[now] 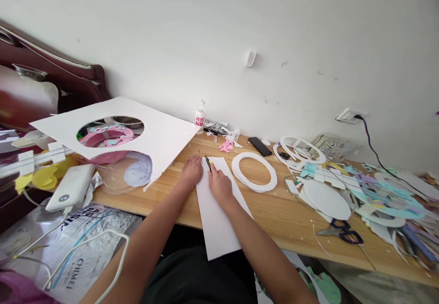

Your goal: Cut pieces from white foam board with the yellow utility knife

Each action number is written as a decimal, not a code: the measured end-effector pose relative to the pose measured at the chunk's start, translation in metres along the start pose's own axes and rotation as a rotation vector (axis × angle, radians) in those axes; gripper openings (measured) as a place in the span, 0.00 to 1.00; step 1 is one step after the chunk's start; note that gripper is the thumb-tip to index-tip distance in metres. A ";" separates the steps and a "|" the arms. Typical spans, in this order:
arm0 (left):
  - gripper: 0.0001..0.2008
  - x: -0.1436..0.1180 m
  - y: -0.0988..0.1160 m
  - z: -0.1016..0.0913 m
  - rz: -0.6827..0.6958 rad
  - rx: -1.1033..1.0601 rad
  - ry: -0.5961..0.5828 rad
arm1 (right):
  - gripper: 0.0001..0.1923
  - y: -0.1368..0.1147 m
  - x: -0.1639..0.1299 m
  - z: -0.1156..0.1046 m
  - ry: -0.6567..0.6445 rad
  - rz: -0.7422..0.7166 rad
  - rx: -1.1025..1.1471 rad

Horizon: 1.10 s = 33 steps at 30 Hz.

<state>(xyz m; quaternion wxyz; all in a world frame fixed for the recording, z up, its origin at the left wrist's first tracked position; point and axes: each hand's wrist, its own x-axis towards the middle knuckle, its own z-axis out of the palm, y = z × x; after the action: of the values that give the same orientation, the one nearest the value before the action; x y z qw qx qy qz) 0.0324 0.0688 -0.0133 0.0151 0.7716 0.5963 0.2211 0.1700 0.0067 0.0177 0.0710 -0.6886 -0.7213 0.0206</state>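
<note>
White board strip (pixel 216 212) lies under the right hand (pixel 220 184), gripping a cutter (pixel 208 163), while the left hand (pixel 192 169) rests flat at the strip's left edge.

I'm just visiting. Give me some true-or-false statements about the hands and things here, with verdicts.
1. The right hand holds a cutter knife. True.
2. The left hand grips a smartphone. False: the left hand lies at the left edge of the white board strip.
3. The clear bottle lies on its side. False: the clear bottle stands upright.
4. A flat white ring lies to the right of the strip. True.
</note>
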 end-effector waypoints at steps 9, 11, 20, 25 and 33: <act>0.19 0.002 -0.003 0.001 0.017 -0.020 -0.016 | 0.27 -0.001 -0.001 0.003 0.014 -0.020 0.021; 0.20 0.002 -0.003 0.002 0.009 -0.020 -0.024 | 0.26 -0.001 -0.001 0.003 0.011 -0.032 0.026; 0.20 0.002 -0.004 0.005 0.010 -0.019 -0.036 | 0.26 0.000 -0.001 0.002 0.006 -0.046 0.040; 0.20 0.003 -0.004 0.004 0.011 -0.011 -0.033 | 0.26 0.002 -0.001 0.002 0.013 -0.052 0.047; 0.19 0.003 -0.003 0.001 0.013 0.003 -0.025 | 0.26 0.002 0.001 0.007 0.010 -0.048 0.049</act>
<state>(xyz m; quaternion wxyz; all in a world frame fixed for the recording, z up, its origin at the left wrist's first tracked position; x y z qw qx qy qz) 0.0304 0.0726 -0.0147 0.0200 0.7781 0.5914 0.2108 0.1714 0.0084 0.0105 0.0922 -0.6693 -0.7365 0.0331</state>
